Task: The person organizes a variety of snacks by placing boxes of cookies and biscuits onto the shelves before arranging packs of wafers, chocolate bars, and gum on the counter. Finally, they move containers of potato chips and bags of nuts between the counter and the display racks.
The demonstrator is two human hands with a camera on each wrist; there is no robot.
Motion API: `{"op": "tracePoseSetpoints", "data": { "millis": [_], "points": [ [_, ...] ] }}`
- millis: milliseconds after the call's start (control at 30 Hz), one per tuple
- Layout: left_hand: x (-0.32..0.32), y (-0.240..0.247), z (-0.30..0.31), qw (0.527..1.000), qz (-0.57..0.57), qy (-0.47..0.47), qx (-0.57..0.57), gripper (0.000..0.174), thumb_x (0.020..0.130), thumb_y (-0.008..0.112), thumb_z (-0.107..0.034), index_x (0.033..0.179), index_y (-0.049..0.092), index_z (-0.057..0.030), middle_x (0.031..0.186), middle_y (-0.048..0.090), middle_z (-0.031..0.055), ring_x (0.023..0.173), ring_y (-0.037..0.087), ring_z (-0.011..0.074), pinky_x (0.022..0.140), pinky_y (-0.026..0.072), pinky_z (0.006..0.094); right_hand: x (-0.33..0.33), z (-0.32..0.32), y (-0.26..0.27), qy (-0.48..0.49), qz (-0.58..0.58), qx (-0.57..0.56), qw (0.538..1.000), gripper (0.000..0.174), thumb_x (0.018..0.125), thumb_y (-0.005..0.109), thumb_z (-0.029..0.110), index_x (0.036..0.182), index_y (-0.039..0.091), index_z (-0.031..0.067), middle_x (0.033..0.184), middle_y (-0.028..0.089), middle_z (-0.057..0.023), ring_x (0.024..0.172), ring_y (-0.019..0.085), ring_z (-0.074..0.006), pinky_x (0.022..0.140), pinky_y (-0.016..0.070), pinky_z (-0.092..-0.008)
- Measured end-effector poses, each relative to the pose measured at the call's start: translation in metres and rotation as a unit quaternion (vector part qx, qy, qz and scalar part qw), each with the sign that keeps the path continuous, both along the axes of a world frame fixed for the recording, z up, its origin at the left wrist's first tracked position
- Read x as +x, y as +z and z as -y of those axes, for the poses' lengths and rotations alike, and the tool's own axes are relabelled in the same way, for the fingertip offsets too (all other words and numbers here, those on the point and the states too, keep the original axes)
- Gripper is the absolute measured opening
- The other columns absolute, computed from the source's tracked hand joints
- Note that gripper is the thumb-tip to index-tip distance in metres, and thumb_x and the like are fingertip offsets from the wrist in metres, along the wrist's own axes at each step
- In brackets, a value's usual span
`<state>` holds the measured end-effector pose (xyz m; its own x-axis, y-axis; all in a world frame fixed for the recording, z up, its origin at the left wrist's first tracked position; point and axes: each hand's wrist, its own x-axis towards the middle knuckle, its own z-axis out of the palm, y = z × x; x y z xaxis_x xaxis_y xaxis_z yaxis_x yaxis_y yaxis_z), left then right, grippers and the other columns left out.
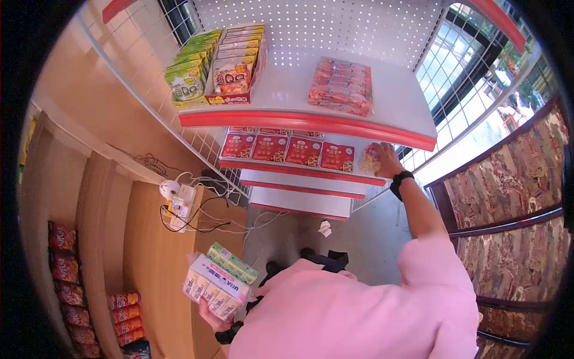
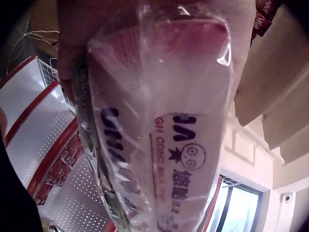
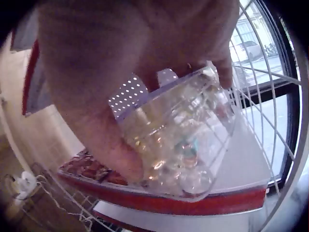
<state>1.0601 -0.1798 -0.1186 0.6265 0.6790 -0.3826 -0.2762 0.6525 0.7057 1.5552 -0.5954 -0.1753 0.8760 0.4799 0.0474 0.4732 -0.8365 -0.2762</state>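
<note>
My left hand grips a plastic-wrapped bundle of white UHA packs from below. A green patterned pack lies along the side of that bundle. Clear wrap covers the UHA packs in the left wrist view. At the right end of the second shelf, my right hand holds a clear plastic container of small wrapped candies. The thumb presses the near side and the fingers reach over the top. The container's base is right at the shelf's red front edge.
Red boxes line the second shelf, left of my right hand. The top shelf overhangs it, bearing green and orange snack packs and a red wrapped bundle. Wire mesh closes the right side. Cables trail at left.
</note>
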Motion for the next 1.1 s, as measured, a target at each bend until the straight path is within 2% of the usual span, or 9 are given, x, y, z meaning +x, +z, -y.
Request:
{"op": "tracePoseSetpoints", "data": {
  "millis": [400,567,633,667,767,833,933,1000,1100],
  "points": [
    [-0.009,-0.003,0.014,0.999,-0.022,0.015,0.031,0.066,0.086,0.050,-0.043,0.136,0.035,-0.0017,0.128,0.051,0.0184,0.110,0.055,0.0342,0.090,0.0474,0.0476,0.023,0.000,-0.037,-0.043,-0.051,-0.092,0.994,0.109,0.049,0.076,0.005,0.144,0.022,0.0160,0.141,0.032,-0.0170,0.135,0.026,-0.0339,0.107,0.0211,-0.0612],
    [0.004,0.005,0.019,0.998,-0.036,0.015,0.050,0.065,0.088,0.048,-0.042,0.135,0.035,-0.0001,0.128,0.051,0.0190,0.110,0.055,0.0345,0.091,0.0468,0.0472,-0.010,-0.029,0.002,0.005,0.049,-0.190,0.981,0.093,0.065,0.072,0.014,0.144,0.024,0.0138,0.143,0.028,-0.0188,0.135,0.025,-0.0362,0.105,0.0251,-0.0608],
    [0.007,0.005,0.019,1.000,-0.010,0.000,0.029,0.064,0.088,0.048,-0.041,0.135,0.035,0.0002,0.128,0.051,0.0192,0.110,0.055,0.0347,0.092,0.0466,0.0473,-0.041,-0.056,0.052,0.058,-0.033,-0.083,0.994,0.084,0.064,0.078,0.022,0.137,0.039,0.0086,0.132,0.044,-0.0223,0.129,0.036,-0.0363,0.108,0.0281,-0.0462],
    [0.007,0.006,0.017,1.000,0.012,-0.021,0.013,0.064,0.088,0.048,-0.040,0.135,0.035,0.0004,0.128,0.050,0.0194,0.111,0.055,0.0348,0.092,0.0464,0.0473,-0.046,-0.060,0.068,0.182,-0.050,0.035,0.981,0.064,0.069,0.076,0.019,0.126,0.051,0.0052,0.123,0.053,-0.0212,0.116,0.049,-0.0346,0.101,0.0373,-0.0374],
    [0.008,-0.006,0.008,0.998,0.020,-0.047,0.029,0.062,0.089,0.048,-0.042,0.134,0.035,-0.0012,0.127,0.051,0.0178,0.112,0.054,0.0321,0.091,0.0475,0.0453,-0.084,-0.117,0.217,0.144,-0.231,0.050,0.961,0.054,0.073,0.074,0.016,0.121,0.054,0.0045,0.121,0.055,-0.0185,0.108,0.054,-0.0328,0.094,0.0430,-0.0354],
    [0.007,-0.015,0.003,0.999,0.026,-0.042,0.012,0.061,0.089,0.048,-0.041,0.133,0.037,-0.0009,0.126,0.052,0.0179,0.111,0.055,0.0324,0.091,0.0479,0.0453,-0.082,-0.124,0.239,0.140,0.068,0.177,0.972,0.043,0.077,0.071,0.026,0.111,0.059,0.0021,0.118,0.056,-0.0219,0.109,0.054,-0.0371,0.091,0.0456,-0.0390],
    [0.002,-0.016,-0.003,0.998,0.044,-0.045,-0.004,0.061,0.087,0.050,-0.041,0.132,0.039,-0.0005,0.125,0.053,0.0181,0.108,0.057,0.0327,0.090,0.0487,0.0450,-0.032,-0.129,0.254,0.110,0.186,0.225,0.950,0.053,0.077,0.071,0.035,0.118,0.058,0.0047,0.128,0.050,-0.0224,0.117,0.049,-0.0384,0.098,0.0402,-0.0418],
    [-0.004,-0.011,-0.004,0.997,0.055,-0.045,-0.010,0.062,0.085,0.053,-0.041,0.130,0.041,-0.0001,0.123,0.055,0.0183,0.106,0.058,0.0328,0.087,0.0500,0.0443,0.004,-0.129,0.238,0.035,0.152,0.153,0.976,0.067,0.075,0.069,0.048,0.126,0.054,0.0088,0.138,0.041,-0.0226,0.127,0.039,-0.0400,0.105,0.0298,-0.0455],
    [-0.013,-0.001,-0.009,0.998,0.047,-0.034,0.023,0.061,0.084,0.054,-0.040,0.129,0.043,-0.0001,0.121,0.056,0.0182,0.106,0.058,0.0321,0.087,0.0504,0.0435,0.027,-0.151,0.227,0.074,0.051,0.034,0.995,0.079,0.072,0.066,0.059,0.133,0.049,0.0121,0.144,0.032,-0.0221,0.133,0.030,-0.0406,0.110,0.0195,-0.0488]
  ]
}}
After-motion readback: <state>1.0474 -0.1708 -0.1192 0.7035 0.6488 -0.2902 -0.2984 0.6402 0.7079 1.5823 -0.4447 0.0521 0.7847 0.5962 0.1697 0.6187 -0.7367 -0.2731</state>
